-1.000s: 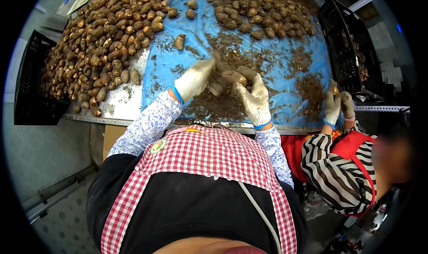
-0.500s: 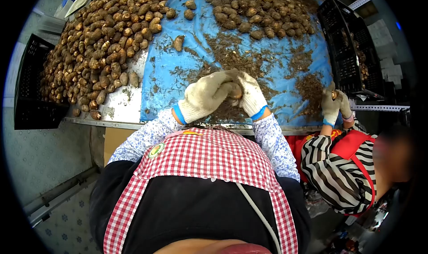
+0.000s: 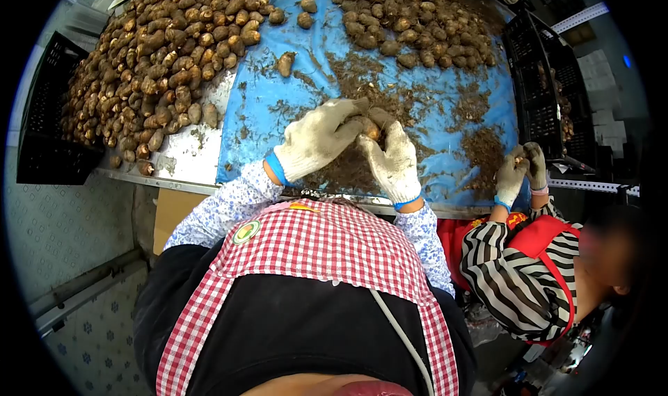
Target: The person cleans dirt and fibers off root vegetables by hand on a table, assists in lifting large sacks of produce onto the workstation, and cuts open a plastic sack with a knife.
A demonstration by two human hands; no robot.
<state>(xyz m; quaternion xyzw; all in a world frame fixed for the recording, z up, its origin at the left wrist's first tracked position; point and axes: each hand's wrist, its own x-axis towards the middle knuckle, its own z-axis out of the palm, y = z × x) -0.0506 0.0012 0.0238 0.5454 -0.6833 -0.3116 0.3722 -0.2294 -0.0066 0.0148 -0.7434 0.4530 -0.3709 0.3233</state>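
In a soiled white knit glove, my left hand (image 3: 316, 139) is closed against a small brown taro (image 3: 369, 128), fingers over its far side. My right hand (image 3: 393, 161), gloved the same way, grips the taro's right side with thumb and fingers. The taro sits between both hands, partly covered, above a blue sheet (image 3: 261, 107). Loose dark fibres and dirt (image 3: 355, 73) lie on the sheet around and beyond my hands. One taro (image 3: 285, 63) lies by itself farther off to the left.
A large pile of cleaner taros (image 3: 163, 62) covers the left side. Shaggy, dirt-covered taros (image 3: 417, 24) are heaped at the back. Black crates stand left (image 3: 52, 111) and right (image 3: 532, 76). At the right, a co-worker's gloved hands (image 3: 518, 170) hold a small item.
My right hand has turned and dropped slightly, its thumb now visible beside the taro. More of the taro shows. The whole view has shifted a little.
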